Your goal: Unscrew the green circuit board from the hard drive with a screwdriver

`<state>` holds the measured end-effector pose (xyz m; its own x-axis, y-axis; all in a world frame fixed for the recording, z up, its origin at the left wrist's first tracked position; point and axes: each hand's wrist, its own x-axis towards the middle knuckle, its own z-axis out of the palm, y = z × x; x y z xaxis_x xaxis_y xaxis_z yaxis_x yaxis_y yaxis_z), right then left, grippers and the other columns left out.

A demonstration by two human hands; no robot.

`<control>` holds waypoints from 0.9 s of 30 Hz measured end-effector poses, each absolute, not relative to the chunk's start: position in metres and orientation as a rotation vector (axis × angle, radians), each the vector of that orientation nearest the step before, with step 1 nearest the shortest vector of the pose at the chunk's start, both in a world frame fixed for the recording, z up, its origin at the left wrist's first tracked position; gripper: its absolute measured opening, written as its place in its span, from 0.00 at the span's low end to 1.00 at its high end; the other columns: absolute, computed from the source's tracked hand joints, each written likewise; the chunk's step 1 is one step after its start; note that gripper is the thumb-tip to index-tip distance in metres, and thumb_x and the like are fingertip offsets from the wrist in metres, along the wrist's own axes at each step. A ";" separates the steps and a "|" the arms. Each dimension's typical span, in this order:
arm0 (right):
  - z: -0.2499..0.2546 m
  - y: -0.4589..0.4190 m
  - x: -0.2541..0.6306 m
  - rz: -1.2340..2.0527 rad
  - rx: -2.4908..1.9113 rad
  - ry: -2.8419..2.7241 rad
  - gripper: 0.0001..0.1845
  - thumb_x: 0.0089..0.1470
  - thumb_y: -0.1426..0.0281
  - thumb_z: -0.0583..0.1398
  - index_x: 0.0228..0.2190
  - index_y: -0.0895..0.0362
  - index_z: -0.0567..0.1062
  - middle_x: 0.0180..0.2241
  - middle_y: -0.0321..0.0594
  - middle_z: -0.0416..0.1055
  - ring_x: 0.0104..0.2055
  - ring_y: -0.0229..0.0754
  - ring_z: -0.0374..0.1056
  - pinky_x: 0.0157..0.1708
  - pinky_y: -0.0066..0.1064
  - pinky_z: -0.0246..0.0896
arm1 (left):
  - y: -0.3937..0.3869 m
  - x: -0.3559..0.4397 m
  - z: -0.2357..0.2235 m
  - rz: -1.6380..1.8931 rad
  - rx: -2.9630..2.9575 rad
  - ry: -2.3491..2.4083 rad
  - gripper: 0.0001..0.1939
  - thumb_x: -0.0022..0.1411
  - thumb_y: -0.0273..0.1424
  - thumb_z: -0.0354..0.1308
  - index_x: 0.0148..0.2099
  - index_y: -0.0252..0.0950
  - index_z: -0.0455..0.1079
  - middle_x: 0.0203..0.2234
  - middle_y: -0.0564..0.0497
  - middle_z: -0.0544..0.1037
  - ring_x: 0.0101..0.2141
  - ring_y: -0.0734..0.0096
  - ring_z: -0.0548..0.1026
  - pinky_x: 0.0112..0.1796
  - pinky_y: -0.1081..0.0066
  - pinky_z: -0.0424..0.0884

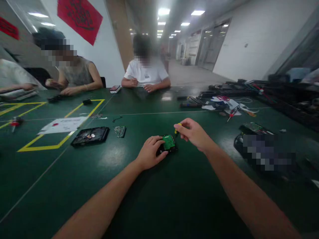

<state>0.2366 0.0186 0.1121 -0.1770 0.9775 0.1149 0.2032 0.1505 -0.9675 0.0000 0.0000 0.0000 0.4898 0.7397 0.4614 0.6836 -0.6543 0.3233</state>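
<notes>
A small black hard drive with a green circuit board [169,142] facing up lies on the dark green table [159,199]. My left hand [151,151] grips its left side, fingers over the top and thumb along the near edge. In my right hand [193,132] is a short yellow-handled screwdriver [178,127], pinched between thumb and fingers. It points down at the drive's right edge; whether the tip touches a screw is too small to tell.
To the left lie a loose circuit board [120,131] and an open black casing [90,136]. Yellow tape [40,148] and a paper sheet [62,125] are beyond. Tools and cables [224,104] pile up at right, near a dark device [264,149]. Several people sit across.
</notes>
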 end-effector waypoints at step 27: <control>0.110 0.021 0.238 1.093 -1.079 -1.638 0.18 0.57 0.58 0.68 0.43 0.54 0.72 0.36 0.39 0.75 0.28 0.38 0.70 0.23 0.30 0.63 | -0.001 -0.001 0.004 0.928 2.631 1.237 0.23 0.68 0.44 0.61 0.59 0.39 0.70 0.57 0.40 0.74 0.59 0.48 0.71 0.60 0.44 0.67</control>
<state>0.2376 0.0208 0.1103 -0.2498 0.9495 0.1901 0.1894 0.2404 -0.9520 -0.0008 -0.0005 0.0043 0.4874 0.7247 0.4872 0.6702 -0.6681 0.3233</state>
